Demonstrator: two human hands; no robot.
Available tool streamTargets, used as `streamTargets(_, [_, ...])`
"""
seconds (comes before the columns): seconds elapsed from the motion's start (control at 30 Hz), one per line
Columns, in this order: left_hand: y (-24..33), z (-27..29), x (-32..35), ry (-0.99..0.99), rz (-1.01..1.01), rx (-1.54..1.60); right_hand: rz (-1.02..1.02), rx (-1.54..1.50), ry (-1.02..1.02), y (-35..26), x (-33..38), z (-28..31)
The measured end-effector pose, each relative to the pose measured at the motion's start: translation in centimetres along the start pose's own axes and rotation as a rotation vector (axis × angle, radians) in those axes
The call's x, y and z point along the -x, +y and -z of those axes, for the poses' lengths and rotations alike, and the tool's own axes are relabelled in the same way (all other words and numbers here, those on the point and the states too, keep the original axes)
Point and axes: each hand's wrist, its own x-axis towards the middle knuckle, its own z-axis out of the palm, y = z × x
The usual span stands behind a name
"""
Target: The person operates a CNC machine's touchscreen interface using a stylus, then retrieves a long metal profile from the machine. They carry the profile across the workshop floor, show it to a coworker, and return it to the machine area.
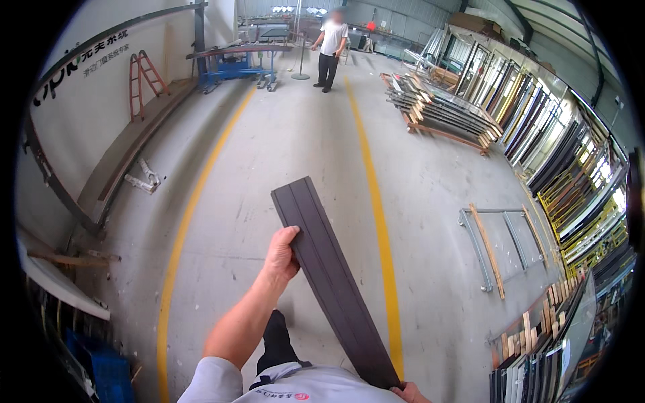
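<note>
A long dark grey-brown profile panel with lengthwise grooves slants across my front, its far end raised ahead of me and its near end by my right hip. My left hand is closed round its left edge near the far end, thumb on the top face. At the near end, my right hand grips the lower corner; most of that hand is cut off by the picture's lower edge. The panel is held off the floor, above the walkway.
Two yellow lines border the grey floor walkway. Ahead stands a person beside a blue lift table. To the right are stacked frames, a low metal cart and racks of profiles. A red ladder leans at left.
</note>
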Motion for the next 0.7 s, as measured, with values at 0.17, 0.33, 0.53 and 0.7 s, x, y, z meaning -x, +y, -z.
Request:
streamTargets(0.17, [4.1,3.8,-16.0,-0.082,-0.035,0.03,-0.003,-0.06,0.103,-14.0,-14.4,-1.7])
streamTargets(0.33, [13.2,-1.0,-29.6,-0.226,-0.054,-0.004,0.368,0.14,0.472,-32.1,-27.9,-0.3])
streamTargets(0.53, [16.3,-4.4,-40.5,-1.152,-0.182,-0.929,0.683,-0.062,0.771,-56.2,-39.2,9.2])
streamTargets(0.7, [20.0,0.7,-55.5,-1.068,-0.235,-1.209,1.078,-0.647,0.639,-72.3,-53.5,15.3])
